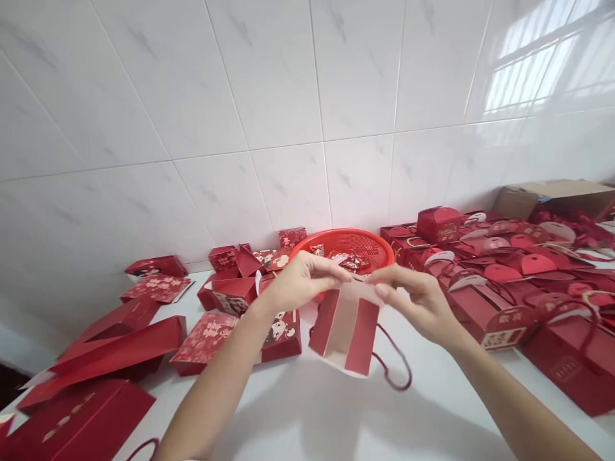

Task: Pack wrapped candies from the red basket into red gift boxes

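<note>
Both hands (307,278) (420,301) pinch a red box (364,336) near the basket (353,241) holding small wrapped packets (356,261).

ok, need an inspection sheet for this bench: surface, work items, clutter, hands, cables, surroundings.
Surface: white table, hands' shadows across the near part.
Work items: red box held above the table, its pale inside showing; dark red cord loops out on its right. Red basket behind, with small wrapped packets inside.
Clutter: red boxes on the left, loosely scattered; handled boxes on the right, packed close together.
Hands: left hand and right hand both grip the box's upper edge; exact fingertip contact unclear.
Cables: nothing seen.
Surroundings: tiled wall with a window reflection; cardboard carton far right.
</note>
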The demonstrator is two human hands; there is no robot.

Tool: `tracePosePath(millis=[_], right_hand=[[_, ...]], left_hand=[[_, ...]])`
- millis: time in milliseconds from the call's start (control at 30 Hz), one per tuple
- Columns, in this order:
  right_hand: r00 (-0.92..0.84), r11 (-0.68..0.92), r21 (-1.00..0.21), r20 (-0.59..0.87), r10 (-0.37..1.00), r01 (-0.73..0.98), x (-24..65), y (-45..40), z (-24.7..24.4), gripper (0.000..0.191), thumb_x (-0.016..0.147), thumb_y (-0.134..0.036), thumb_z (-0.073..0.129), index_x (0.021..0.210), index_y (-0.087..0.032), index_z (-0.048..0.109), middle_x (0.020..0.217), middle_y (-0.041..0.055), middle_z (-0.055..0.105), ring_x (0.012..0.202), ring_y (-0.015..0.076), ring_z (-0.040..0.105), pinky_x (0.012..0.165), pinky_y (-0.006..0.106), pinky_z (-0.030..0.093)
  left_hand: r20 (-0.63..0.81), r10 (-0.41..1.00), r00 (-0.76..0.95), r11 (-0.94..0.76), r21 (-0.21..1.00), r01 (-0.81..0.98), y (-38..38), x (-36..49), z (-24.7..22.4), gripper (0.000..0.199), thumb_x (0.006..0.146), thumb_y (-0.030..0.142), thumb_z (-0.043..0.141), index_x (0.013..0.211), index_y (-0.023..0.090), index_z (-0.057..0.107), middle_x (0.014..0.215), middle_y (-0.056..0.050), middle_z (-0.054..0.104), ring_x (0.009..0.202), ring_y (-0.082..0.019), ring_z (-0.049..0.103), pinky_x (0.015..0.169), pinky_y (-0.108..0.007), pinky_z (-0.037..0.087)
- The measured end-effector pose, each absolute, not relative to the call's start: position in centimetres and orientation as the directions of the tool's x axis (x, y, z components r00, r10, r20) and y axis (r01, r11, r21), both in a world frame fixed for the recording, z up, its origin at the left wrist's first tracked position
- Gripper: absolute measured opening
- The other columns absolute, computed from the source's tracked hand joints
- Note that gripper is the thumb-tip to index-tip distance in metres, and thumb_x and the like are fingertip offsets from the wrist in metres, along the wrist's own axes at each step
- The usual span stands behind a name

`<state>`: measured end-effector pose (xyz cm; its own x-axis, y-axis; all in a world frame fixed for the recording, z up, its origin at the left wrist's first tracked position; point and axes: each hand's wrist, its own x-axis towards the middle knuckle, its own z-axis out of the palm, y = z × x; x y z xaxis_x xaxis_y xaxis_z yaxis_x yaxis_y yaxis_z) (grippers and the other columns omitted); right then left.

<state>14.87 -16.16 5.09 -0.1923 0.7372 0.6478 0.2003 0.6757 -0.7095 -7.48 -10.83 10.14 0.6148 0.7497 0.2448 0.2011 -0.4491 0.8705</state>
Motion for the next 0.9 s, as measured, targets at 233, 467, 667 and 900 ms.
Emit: tracePosePath(millis=[233, 467, 667, 900], right_hand=[[-0.59, 0.616, -0.534, 0.246, 0.769, 0.579, 14.8, -17.0, 3.7, 0.04, 0.1, -0.042, 0.05, 0.069, -0.017, 0.058, 0.058, -0.002, 0.052, 0.05, 0.008, 0.035, 0.051, 0.024, 0.025], [-0.511, 0.438, -0.711, 0.128, 0.85, 0.55, 15.0, -16.3, 2.4, 0.021, 0.093, -0.032, 0.056, 0.078, -0.018, 0.059, 0.069, 0.0009, 0.063, 0.06, 0.0121, 0.052, 0.057, 0.024, 0.035], [-0.506, 0.265, -0.847, -0.005, 0.863, 0.461, 16.8, -15.5, 1.1, 0.015, 0.088, -0.032, 0.059, 0.083, -0.018, 0.057, 0.063, -0.0013, 0.059, 0.059, 0.0131, 0.053, 0.058, 0.024, 0.04], [-0.545, 0.112, -0.948, -0.073, 0.835, 0.299, 16.5, -14.8, -2.4, 0.036, 0.086, -0.052, 0.065, 0.079, -0.02, 0.049, 0.065, -0.0017, 0.059, 0.06, 0.0133, 0.058, 0.059, 0.026, 0.044]], left_hand=[[0.173, 0.835, 0.522, -0.382, 0.866, 0.323, -10.6, -5.4, 5.0, 0.016, 0.079, 0.019, 0.064, 0.085, 0.019, 0.079, 0.092, -0.004, 0.08, 0.092, -0.022, 0.073, 0.088, -0.032, 0.057], [0.052, 0.842, 0.537, -0.437, 0.651, 0.621, -11.7, -7.2, 3.9, 0.046, 0.073, 0.034, 0.076, 0.117, 0.023, 0.072, 0.122, -0.006, 0.07, 0.111, -0.027, 0.064, 0.093, -0.034, 0.051], [-0.304, 0.684, 0.663, -0.266, 0.743, 0.614, -9.0, -12.3, 4.9, 0.061, 0.075, 0.038, 0.076, 0.132, 0.022, 0.063, 0.13, -0.008, 0.067, 0.113, -0.028, 0.064, 0.089, -0.032, 0.052], [-0.408, 0.573, 0.711, -0.118, 0.817, 0.564, -7.0, -14.1, 3.0, 0.075, 0.062, 0.037, 0.088, 0.129, 0.025, 0.058, 0.131, -0.008, 0.063, 0.127, -0.028, 0.056, 0.099, -0.033, 0.048]])
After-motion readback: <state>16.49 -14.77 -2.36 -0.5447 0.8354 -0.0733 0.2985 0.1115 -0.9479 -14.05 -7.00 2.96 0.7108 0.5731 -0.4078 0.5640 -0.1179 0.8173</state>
